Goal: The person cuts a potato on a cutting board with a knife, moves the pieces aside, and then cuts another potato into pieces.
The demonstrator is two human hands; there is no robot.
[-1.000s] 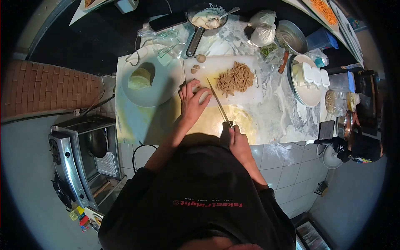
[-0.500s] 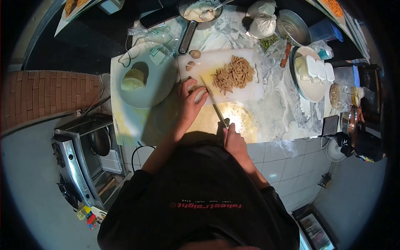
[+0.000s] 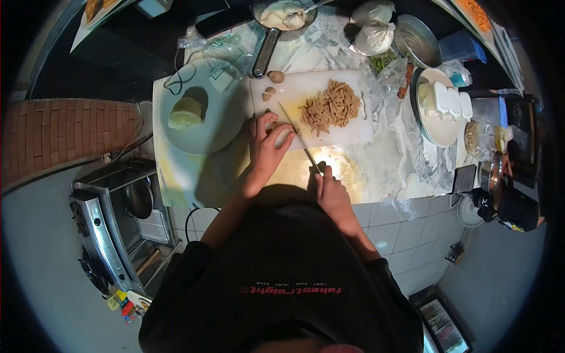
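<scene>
A white cutting board (image 3: 353, 132) lies on the table before me. My right hand (image 3: 332, 191) grips the handle of a knife (image 3: 305, 146), its blade slanting up and left across the board. Just left of the blade, my left hand (image 3: 269, 147) curls its fingers around a pale, rounded piece of food (image 3: 283, 137), partly hidden by them. To the right of the blade is a pile of brown chopped strips (image 3: 332, 106). Small brown rounded pieces (image 3: 275, 76) sit at the board's upper left.
On the left, a large plate (image 3: 203, 141) holds a pale green cabbage piece (image 3: 187, 113). A pan (image 3: 268, 50) of white mixture stands behind the board. To the right are a plate (image 3: 444, 132) with white containers and a metal bowl (image 3: 418, 41). Another person (image 3: 512, 203) is at far right.
The view has shifted slightly. The hands, knife and held piece stay in nearly the same place on the board.
</scene>
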